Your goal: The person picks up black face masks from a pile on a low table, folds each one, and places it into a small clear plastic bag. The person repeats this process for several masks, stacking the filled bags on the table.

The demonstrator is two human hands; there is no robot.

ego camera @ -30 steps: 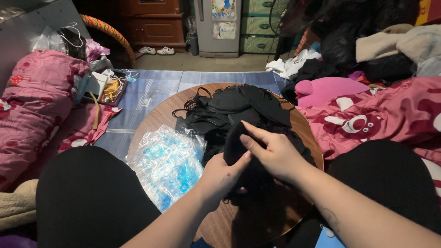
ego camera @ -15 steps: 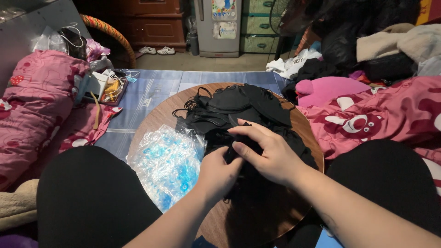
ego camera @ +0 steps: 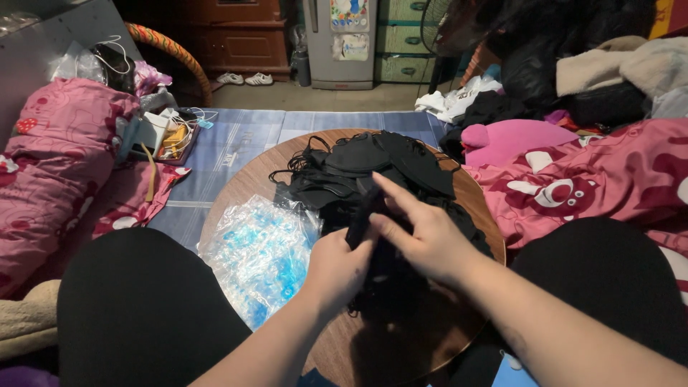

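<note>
A black mask (ego camera: 358, 223) is pinched in the left hand (ego camera: 340, 269) above the round wooden table (ego camera: 236, 190). The right hand (ego camera: 423, 236) is laid against it, fingers closed on the same mask. A pile of black masks (ego camera: 373, 168) is heaped just behind. Clear plastic bags (ego camera: 258, 254) are spread at the left.

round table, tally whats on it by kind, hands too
heap of black masks: 1
clear plastic bag with blue bits: 1
hands at work: 2, left hand and right hand, both on a black mask
total: 4
</note>
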